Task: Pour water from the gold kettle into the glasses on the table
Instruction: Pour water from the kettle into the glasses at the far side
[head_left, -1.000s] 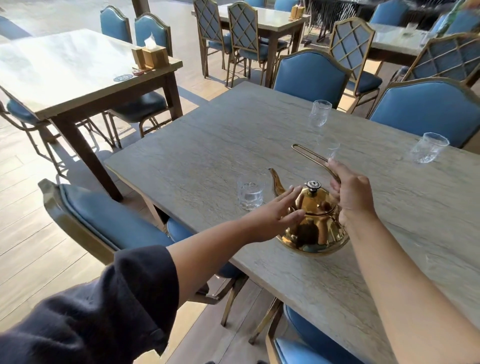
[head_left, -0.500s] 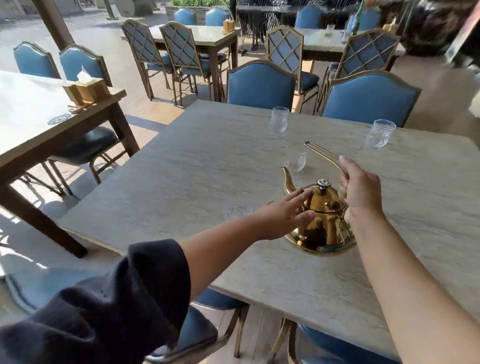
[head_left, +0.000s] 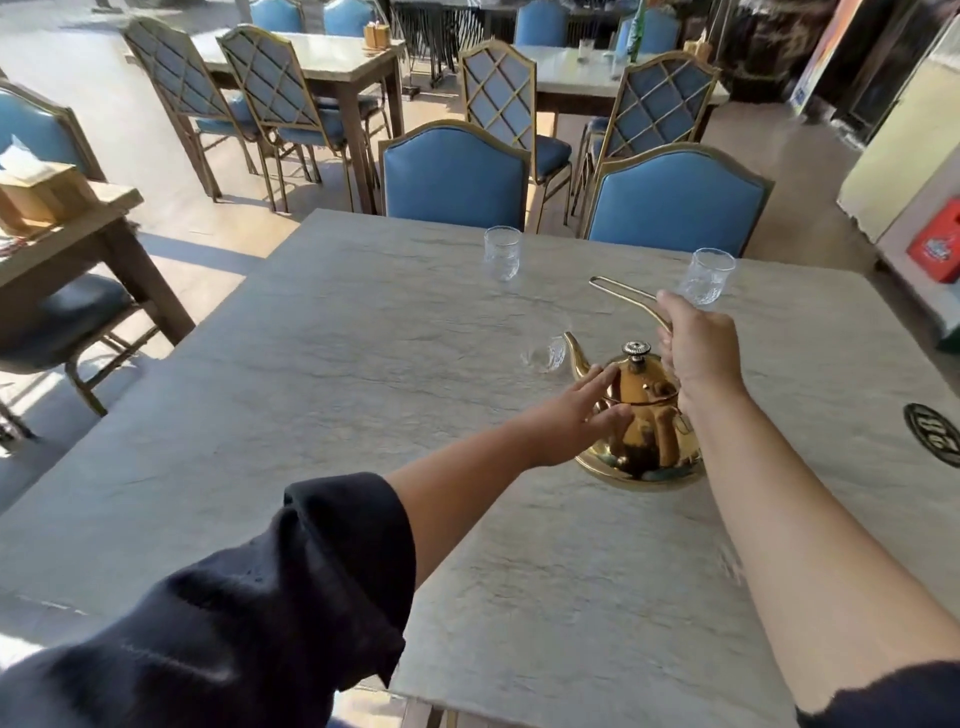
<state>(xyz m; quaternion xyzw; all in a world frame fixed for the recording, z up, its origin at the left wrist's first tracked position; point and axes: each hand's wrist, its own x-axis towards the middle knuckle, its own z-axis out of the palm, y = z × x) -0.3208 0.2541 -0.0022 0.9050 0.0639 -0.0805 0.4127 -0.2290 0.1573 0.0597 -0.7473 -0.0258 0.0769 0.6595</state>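
The gold kettle (head_left: 641, 431) stands upright on the grey stone table (head_left: 363, 395), its spout pointing left and away. My right hand (head_left: 693, 345) is closed around the kettle's long handle. My left hand (head_left: 576, 421) rests flat against the kettle's left side, fingers spread. A low clear glass (head_left: 545, 356) sits just beyond the spout. Two taller glasses stand near the far edge: one at the middle (head_left: 502, 253), one at the right (head_left: 705, 275), partly behind my right hand.
Two blue chairs (head_left: 454, 176) are tucked in at the table's far side. A round black coaster (head_left: 932, 434) lies at the right edge. Other tables and chairs fill the room behind, with a wooden tissue box (head_left: 39, 189) on the left table.
The view has swung to the right across the table. The kettle with both hands on it has shifted toward the far right glasses. The near-left glass is out of view.
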